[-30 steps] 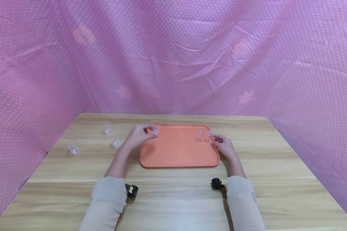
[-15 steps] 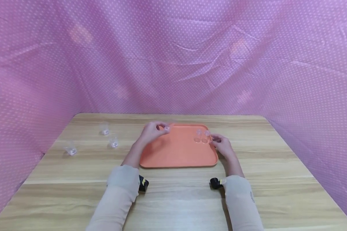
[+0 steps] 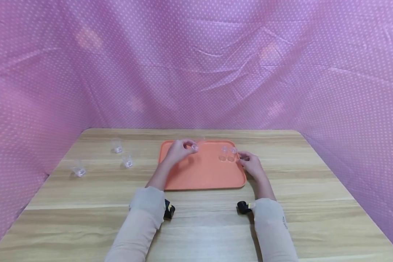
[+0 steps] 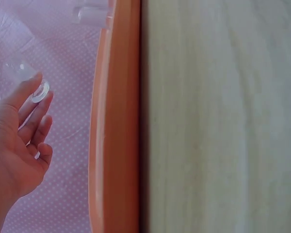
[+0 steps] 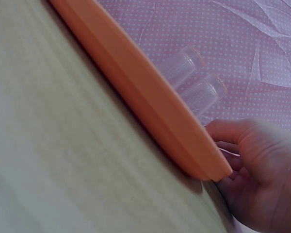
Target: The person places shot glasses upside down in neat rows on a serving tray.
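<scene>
My left hand (image 3: 181, 150) pinches a small clear cup (image 4: 40, 91) near its base, between thumb and fingers, above the orange tray (image 3: 203, 174). The cup is tilted, its mouth toward the far side. Two clear cups (image 5: 203, 94) stand side by side, apparently upside down, on the tray's right part. Beside them, at the tray's right rim, my right hand (image 3: 253, 165) rests with relaxed fingers and thumb touching the edge. Some of its fingertips are hidden behind the rim in the right wrist view.
Three more clear cups stand upright on the wooden table (image 3: 314, 203) to the left: a far one (image 3: 117, 146), a middle one (image 3: 127, 161) and a near one (image 3: 79, 170). A pink dotted curtain (image 3: 196, 72) surrounds the table's back and sides.
My left hand has carried its cup rightward, from the tray's left corner to over its middle, tilting it on the way. The right hand has stayed at the rim.
</scene>
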### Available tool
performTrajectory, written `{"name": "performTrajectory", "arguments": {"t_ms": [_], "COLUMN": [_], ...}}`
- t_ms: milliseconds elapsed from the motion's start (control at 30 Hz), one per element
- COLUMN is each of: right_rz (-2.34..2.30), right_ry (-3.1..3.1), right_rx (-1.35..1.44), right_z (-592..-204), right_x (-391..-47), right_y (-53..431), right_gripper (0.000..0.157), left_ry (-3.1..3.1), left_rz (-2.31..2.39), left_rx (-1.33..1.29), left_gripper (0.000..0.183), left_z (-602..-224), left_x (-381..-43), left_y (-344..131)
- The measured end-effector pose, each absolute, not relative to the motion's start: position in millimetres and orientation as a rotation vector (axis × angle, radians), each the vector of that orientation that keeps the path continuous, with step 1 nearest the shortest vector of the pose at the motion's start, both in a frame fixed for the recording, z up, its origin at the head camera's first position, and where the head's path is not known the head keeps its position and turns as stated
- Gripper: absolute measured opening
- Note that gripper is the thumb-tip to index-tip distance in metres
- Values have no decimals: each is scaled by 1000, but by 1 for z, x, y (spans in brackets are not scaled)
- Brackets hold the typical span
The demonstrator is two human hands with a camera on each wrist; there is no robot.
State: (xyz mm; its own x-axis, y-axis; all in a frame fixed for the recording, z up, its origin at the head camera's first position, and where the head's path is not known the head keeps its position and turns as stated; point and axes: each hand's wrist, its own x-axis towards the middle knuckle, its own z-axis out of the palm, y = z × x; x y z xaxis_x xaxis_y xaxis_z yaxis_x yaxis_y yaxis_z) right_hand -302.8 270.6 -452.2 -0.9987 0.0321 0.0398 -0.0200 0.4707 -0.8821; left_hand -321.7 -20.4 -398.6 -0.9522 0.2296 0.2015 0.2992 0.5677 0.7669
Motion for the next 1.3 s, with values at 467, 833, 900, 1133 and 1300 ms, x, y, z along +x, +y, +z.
{"name": "performTrajectory", "arguments": {"t_ms": [467, 833, 900, 1133, 1300], "right_rz": [1596, 1596, 1599, 1618, 1610], "right_ry": [-2632, -2629, -2631, -2630, -2631], "right_rx": [1, -1, 4, -14, -10], "right_z": [-453, -453, -453, -453, -453], "right_x": [-304, -304, -304, -304, -304], "right_y": [273, 274, 274, 273, 272], "right_gripper": [32, 32, 32, 32, 32], "left_ry": [-2511, -2395, -2396, -2446, -2530], "left_rz": [-1501, -1730, -1734, -1668, -1589], "left_rx": [-280, -261, -280, -342, -340], "left_gripper": [26, 32, 31, 25, 24], "left_z": [-404, -404, -405, -409, -410], "left_x": [-324, -324, -326, -331, -331], "left_y": [-8, 16, 22, 40, 50]}}
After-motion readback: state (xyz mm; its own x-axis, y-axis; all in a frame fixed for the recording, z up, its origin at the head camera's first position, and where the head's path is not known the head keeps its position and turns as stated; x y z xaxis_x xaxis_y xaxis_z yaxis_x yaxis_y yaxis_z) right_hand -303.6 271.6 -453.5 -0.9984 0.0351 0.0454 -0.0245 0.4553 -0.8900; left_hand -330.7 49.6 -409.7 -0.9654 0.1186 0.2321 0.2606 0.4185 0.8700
